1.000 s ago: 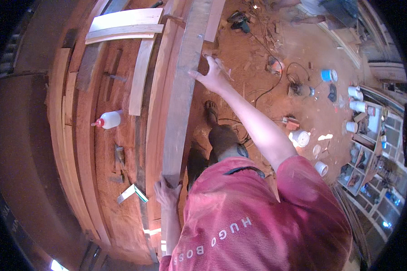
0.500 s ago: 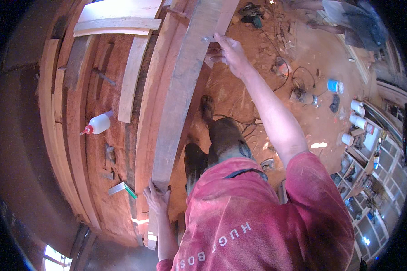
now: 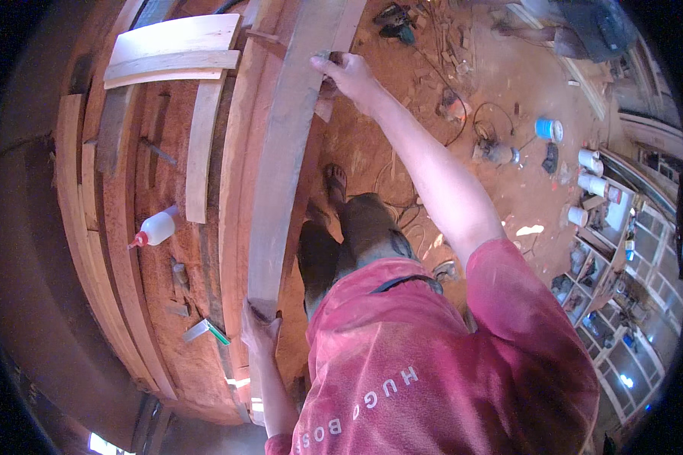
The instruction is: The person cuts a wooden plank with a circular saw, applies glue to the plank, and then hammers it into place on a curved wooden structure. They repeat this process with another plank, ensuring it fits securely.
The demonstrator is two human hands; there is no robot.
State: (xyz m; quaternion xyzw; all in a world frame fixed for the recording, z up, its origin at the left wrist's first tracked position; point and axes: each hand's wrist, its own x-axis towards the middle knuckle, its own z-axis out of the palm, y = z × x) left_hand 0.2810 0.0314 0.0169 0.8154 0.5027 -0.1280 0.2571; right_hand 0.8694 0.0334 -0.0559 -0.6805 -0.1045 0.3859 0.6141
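Since one second ago, right hand [image 3: 350, 74] has moved along the long board [image 3: 284, 152] toward twelve o'clock; it is partly closed on the right edge. Left hand [image 3: 260, 331], half open, cups the end at seven o'clock. Beyond this edge, dusty floor [image 3: 531, 87] spreads widely toward two o'clock.

On the red shirt [image 3: 432, 341] of the person there stood one line of pale capital letters [image 3: 370, 398], which sloped down from right to left and appeared upside down in the head view. On the blue-and-white bucket [image 3: 546, 129], any marking was too small to be read clearly.
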